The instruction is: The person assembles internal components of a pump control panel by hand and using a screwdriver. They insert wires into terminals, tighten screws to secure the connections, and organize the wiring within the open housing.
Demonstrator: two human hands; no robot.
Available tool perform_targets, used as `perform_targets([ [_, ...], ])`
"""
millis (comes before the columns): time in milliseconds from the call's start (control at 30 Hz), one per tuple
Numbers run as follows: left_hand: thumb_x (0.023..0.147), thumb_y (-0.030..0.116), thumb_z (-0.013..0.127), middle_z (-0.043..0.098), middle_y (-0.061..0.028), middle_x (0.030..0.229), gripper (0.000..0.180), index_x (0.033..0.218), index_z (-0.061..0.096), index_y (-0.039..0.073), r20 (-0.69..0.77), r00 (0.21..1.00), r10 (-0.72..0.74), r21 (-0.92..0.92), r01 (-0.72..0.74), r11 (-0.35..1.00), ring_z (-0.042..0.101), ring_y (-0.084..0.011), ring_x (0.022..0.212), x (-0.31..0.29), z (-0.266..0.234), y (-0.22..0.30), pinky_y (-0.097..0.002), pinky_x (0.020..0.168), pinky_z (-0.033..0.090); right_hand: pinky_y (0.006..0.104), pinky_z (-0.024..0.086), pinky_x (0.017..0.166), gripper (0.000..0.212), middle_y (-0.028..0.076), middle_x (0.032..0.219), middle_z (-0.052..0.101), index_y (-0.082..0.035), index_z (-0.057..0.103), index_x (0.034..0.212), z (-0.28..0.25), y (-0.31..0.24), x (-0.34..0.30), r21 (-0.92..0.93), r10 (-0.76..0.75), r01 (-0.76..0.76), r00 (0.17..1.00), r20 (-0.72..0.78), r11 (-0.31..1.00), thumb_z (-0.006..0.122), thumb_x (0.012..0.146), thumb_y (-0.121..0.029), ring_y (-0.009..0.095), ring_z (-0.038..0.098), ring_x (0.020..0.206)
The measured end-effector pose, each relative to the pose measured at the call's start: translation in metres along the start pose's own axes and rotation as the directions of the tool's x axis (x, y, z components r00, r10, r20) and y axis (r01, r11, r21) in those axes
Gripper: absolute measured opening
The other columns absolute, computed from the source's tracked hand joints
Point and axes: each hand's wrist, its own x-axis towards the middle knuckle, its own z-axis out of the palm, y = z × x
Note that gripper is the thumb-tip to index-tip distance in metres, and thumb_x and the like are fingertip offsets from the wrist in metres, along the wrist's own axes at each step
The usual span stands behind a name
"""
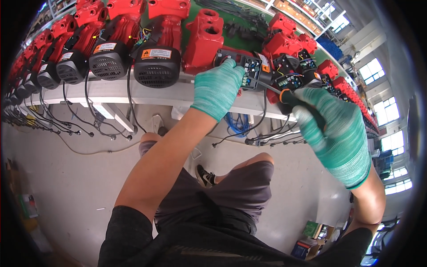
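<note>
My left hand (217, 90), in a green knit glove, is closed with its fingertips pressed on the near side of a black terminal box (254, 67). The box's cover is off, so its circuit board and terminals show; it belongs to a red pump (203, 42) lying on the bench. To the right, my right hand (338, 129), gloved alike and slightly blurred, is wrapped round a screwdriver (288, 95) with an orange and black handle. The metal shaft points left, its tip at the terminals by my left fingers. Exactly which screw it meets cannot be made out.
Red pumps with black motor ends (156, 66) line the bench (151, 94) to the left. More pumps with open terminal boxes (289, 81) stand to the right. Black power cords (130, 102) hang over the front edge. A blue coiled cable (237, 123) lies below; cartons (313, 238) sit on the floor.
</note>
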Motion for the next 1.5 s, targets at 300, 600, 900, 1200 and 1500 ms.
perform_targets([
  [300, 0.091, 0.021, 0.066, 0.068, -0.0065, 0.11, 0.022, 0.11, 0.072, 0.012, -0.081, 0.996, 0.047, 0.042, -0.044, 0.998, 0.07, -0.0285, 0.091, 0.003, 0.014, -0.005, -0.0433, 0.074, 0.057, 0.0338, 0.056, 0.064, 0.028, 0.011, 0.081, 0.071, -0.001, 0.074, 0.111, -0.027, -0.008, 0.035, -0.291, -0.167, 0.331, 0.867, 0.469, 0.898, 0.075, 0.084, -0.009, 0.023, 0.069, 0.071],
  [600, 0.091, 0.021, 0.065, 0.065, -0.0055, 0.104, 0.016, 0.104, 0.07, 0.014, -0.009, 1.0, 0.001, -0.01, -0.001, 1.0, 0.069, -0.0293, 0.085, 0.001, 0.004, -0.003, -0.0449, 0.07, 0.057, 0.0378, 0.058, 0.066, 0.018, 0.017, 0.084, 0.074, -0.001, 0.074, 0.104, -0.021, -0.005, 0.031, -0.064, -0.086, 0.098, 0.981, 0.173, 0.993, 0.067, 0.091, -0.01, 0.032, 0.072, 0.074],
  [900, 0.09, 0.02, 0.066, 0.067, -0.007, 0.113, 0.022, 0.11, 0.072, 0.013, -0.029, 0.999, 0.021, -0.048, -0.022, 0.999, 0.07, -0.0295, 0.09, 0.0, 0.001, -0.003, -0.0435, 0.073, 0.057, 0.0353, 0.057, 0.07, 0.017, 0.014, 0.084, 0.074, 0.003, 0.072, 0.1, -0.014, 0.008, 0.028, 0.213, 0.077, -0.163, 0.929, 0.362, 0.963, 0.061, 0.091, -0.006, 0.023, 0.071, 0.072],
  [1200, 0.09, 0.02, 0.066, 0.066, -0.0069, 0.114, 0.023, 0.112, 0.071, 0.013, 0.006, 1.0, 0.009, -0.011, -0.009, 1.0, 0.07, -0.0297, 0.09, 0.001, 0.005, -0.006, -0.0436, 0.074, 0.057, 0.0378, 0.058, 0.076, 0.027, 0.019, 0.084, 0.073, -0.005, 0.075, 0.109, -0.038, -0.01, 0.051, -0.331, -0.06, 0.31, 0.804, 0.592, 0.891, 0.066, 0.085, -0.014, 0.03, 0.073, 0.077],
  [1500, 0.09, 0.022, 0.066, 0.066, -0.0061, 0.116, 0.024, 0.111, 0.071, 0.013, 0.045, 0.999, -0.018, 0.0, 0.018, 1.0, 0.07, -0.029, 0.091, 0.002, 0.001, -0.004, -0.0437, 0.076, 0.057, 0.0333, 0.055, 0.073, 0.021, 0.012, 0.082, 0.072, 0.002, 0.071, 0.106, -0.004, 0.008, 0.017, 0.444, 0.312, -0.448, 0.885, 0.346, 0.776, 0.063, 0.091, -0.009, 0.019, 0.069, 0.075],
])
